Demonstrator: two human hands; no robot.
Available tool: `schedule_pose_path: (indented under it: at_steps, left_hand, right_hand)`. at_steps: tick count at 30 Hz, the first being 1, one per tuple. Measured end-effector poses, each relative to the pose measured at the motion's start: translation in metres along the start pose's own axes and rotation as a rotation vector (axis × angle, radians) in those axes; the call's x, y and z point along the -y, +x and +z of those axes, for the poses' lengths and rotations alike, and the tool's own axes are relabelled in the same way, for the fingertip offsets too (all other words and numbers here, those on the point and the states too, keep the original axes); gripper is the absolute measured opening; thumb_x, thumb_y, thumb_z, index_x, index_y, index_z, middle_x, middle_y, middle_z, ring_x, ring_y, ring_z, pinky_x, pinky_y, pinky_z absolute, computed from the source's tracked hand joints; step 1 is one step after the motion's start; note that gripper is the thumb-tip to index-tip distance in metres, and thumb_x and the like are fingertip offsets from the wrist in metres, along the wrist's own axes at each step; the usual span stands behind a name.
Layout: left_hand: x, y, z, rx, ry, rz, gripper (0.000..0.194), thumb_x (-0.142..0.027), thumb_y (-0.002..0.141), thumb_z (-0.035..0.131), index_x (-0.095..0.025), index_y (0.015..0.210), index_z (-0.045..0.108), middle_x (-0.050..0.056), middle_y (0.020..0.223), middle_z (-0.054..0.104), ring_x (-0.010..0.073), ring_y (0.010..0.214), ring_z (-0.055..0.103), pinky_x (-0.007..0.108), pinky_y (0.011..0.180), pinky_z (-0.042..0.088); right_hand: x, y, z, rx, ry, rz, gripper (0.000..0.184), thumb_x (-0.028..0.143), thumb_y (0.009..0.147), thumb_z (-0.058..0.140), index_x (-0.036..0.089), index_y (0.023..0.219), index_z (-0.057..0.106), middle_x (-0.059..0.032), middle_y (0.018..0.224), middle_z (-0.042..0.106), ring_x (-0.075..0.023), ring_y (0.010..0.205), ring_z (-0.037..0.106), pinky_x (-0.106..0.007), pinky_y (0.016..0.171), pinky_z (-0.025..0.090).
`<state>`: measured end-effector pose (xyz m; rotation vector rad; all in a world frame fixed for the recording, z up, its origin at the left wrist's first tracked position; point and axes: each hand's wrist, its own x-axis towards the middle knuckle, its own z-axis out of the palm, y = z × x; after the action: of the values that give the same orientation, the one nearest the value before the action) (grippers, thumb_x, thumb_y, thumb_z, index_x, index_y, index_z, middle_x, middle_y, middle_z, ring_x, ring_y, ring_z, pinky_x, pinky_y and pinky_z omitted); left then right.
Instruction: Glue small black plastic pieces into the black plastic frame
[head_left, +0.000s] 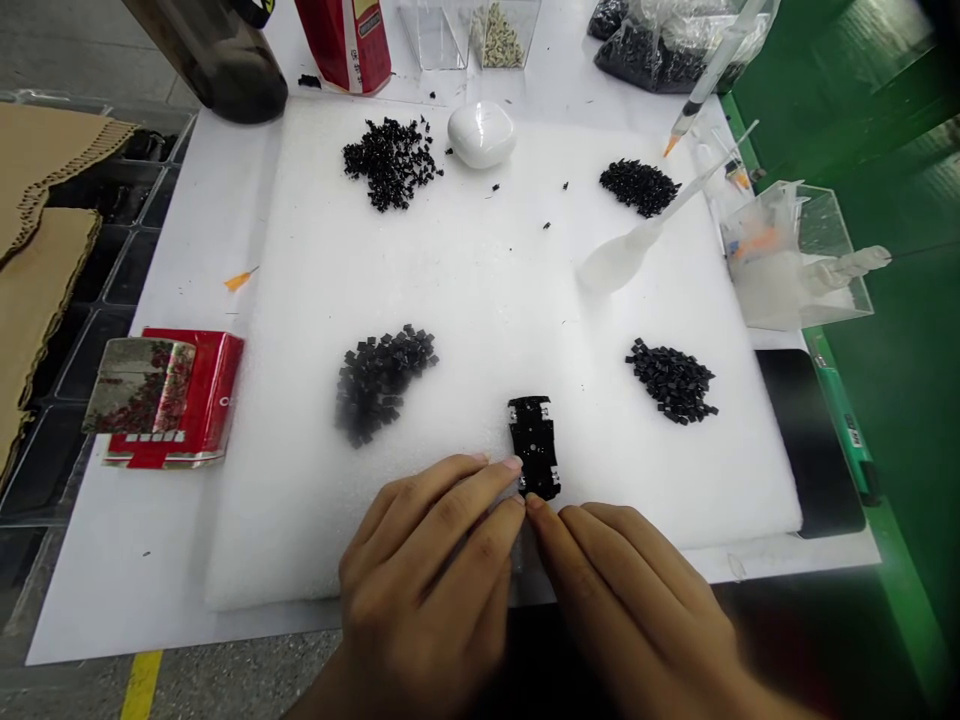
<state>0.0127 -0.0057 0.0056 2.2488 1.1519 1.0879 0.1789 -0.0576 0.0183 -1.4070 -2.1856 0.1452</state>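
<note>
A small flat black plastic part (pixel 533 445) with notched ends and small silvery bits near its corners lies on the white foam pad (pixel 480 300). My left hand (pixel 442 560) has its fingertips on the part's lower left edge. At the near end of the part, the fingers of my right hand (pixel 630 590) are pressed together, the index fingertip touching it. Whatever tiny piece my right fingers may pinch is hidden. On either side lie a pile of small black squares (pixel 386 380) and a pile of black chips (pixel 673 381).
Farther back are two piles of tiny black pieces (pixel 394 163) (pixel 639 187), a white rounded lump (pixel 481 135) and a squeeze bottle (pixel 622 258). A syringe (pixel 701 90), a clear box (pixel 795 255), a red box (pixel 217 380) with a lighter (pixel 139 385), and an orange needle tip (pixel 238 281) stand around.
</note>
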Motion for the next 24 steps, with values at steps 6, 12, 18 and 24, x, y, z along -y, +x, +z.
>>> schedule_pose_path:
  at_steps: [6,12,18,24]
  left_hand:
    - [0.000,-0.003,-0.002,0.026,-0.006,0.035,0.028,0.006,0.086,0.059,-0.012,0.098,0.077,0.007,0.112,0.078,0.0230,0.113,0.069,0.037,0.090,0.057]
    - [0.000,-0.003,0.000,0.029,0.019,0.059,0.030,0.006,0.084,0.060,-0.012,0.101,0.077,0.008,0.115,0.077,0.0250,0.114,0.068,0.039,0.088,0.057]
    - [0.003,-0.005,-0.001,0.041,0.052,0.078,0.030,0.005,0.085,0.060,-0.013,0.102,0.077,0.007,0.116,0.077,0.0248,0.112,0.068,0.039,0.087,0.057]
    - [0.002,-0.004,-0.002,0.060,0.066,0.091,0.031,0.005,0.085,0.061,-0.012,0.106,0.076,0.008,0.119,0.076,0.0257,0.113,0.067,0.040,0.088,0.056]
  right_hand:
    - [0.000,-0.021,-0.006,-0.038,-0.067,0.128,0.029,-0.001,0.099,0.050,0.004,0.123,0.066,-0.0133,0.106,0.073,-0.0200,0.095,0.072,-0.029,0.084,0.064]
    - [-0.012,-0.009,-0.009,-0.085,-0.079,0.173,0.014,0.009,0.101,0.059,0.011,0.109,0.071,-0.0077,0.093,0.074,-0.0168,0.081,0.074,-0.024,0.076,0.066]
    - [-0.014,0.000,-0.008,-0.102,0.008,0.206,0.015,0.007,0.099,0.061,0.012,0.109,0.071,-0.0066,0.091,0.073,-0.0157,0.079,0.073,-0.025,0.074,0.066]
    - [-0.017,0.003,-0.007,-0.112,0.065,0.216,0.017,0.005,0.096,0.063,0.013,0.109,0.070,-0.0062,0.094,0.073,-0.0143,0.080,0.071,-0.024,0.074,0.064]
